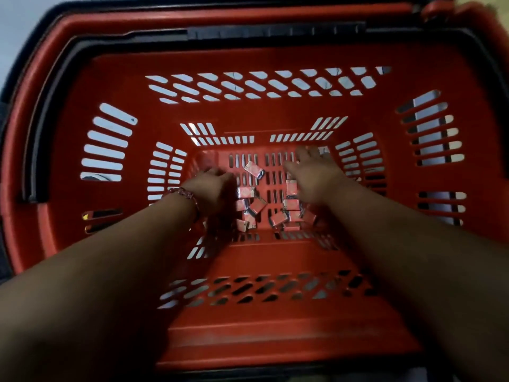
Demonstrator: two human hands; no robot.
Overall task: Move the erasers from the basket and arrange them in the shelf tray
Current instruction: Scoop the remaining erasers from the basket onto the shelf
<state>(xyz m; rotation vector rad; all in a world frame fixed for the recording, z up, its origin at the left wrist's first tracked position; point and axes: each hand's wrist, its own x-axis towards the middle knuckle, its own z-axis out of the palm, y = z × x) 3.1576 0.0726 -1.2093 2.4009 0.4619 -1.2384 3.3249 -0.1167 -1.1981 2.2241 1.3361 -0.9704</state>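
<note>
Dim light, pale floor showing through the slots of the red basket (275, 59). Left grip (213, 186) is down on the basket floor at 9 o'clock of the pile, fingers curled under; can't tell if it's clamped on anything. Right grip (314, 175) sits at 2 o'clock, fingers spread apart, holding nothing; touching the floor or just above it, can't tell. Beaded bracelet (187, 194) on the left wrist.

Erasers (257, 206), small pink-wrapped blocks, lie loose between the two grips, heaped toward 6 o'clock, with a stray eraser (254, 170) at 12. Shelf tray not in frame.

My read: gathering step, plenty left to move. To do it well I'd rake both grips inward, bunch the pile, scoop a handful rather than pick singles, then lift straight up clear of the black handle (275, 31).
</note>
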